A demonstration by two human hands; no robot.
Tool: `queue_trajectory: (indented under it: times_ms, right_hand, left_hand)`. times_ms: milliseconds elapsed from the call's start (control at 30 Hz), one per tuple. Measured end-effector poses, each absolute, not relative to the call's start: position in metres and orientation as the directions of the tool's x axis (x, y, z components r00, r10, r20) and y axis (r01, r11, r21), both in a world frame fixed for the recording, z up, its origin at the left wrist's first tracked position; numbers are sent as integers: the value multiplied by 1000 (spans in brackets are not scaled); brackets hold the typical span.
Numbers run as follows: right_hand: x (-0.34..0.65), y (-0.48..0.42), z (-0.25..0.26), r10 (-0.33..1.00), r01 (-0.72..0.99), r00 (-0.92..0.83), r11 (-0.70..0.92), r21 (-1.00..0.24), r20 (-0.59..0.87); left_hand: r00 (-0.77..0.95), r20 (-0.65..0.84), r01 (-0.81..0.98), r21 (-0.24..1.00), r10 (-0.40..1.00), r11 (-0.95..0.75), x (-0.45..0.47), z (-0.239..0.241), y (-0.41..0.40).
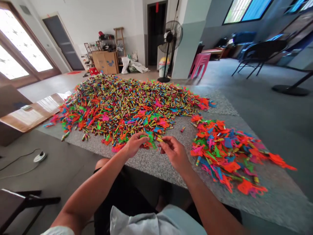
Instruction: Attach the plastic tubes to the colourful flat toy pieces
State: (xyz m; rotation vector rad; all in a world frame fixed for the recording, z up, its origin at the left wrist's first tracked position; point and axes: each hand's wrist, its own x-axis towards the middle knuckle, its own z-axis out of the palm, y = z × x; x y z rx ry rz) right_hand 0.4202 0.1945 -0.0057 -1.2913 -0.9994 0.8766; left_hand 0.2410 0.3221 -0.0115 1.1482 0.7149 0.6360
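Observation:
My left hand [136, 143] is closed on a green plastic piece [151, 141], flat and with cut-out shapes, near the front edge of the table. Just to the right, my right hand [174, 150] pinches a small yellow tube [159, 139] between thumb and fingers. The tube's end points toward the green piece; whether the two touch I cannot tell. Beyond both hands spreads a big heap of small shiny tubes [127, 98], with orange, green, pink and blue plastic pieces mixed in along its near side. A smaller pile of colourful plastic pieces [225, 150] lies right of my right hand.
The speckled grey table [274, 192] runs across in front of my knees. One loose tube [182, 129] lies between the piles. Behind stand a fan [168, 42], a cardboard box [105, 62] and pink stools [200, 63]. A dark stool [26, 199] is at lower left.

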Motion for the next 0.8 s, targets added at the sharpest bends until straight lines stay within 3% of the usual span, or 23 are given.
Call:
queue_trajectory:
  times_ms: [267, 500, 800]
  right_hand:
    - [413, 203, -21, 980, -172, 199, 35, -984, 0]
    - [424, 193, -23, 965, -113, 263, 46, -993, 14]
    - [432, 187, -20, 969, 31, 242, 42, -999, 48]
  left_hand:
    - [686, -138, 81, 990, 714, 113, 231, -14, 306]
    - [680, -99, 51, 995, 726, 88, 235, -20, 303]
    - [796, -19, 101, 990, 606, -101, 233, -15, 304]
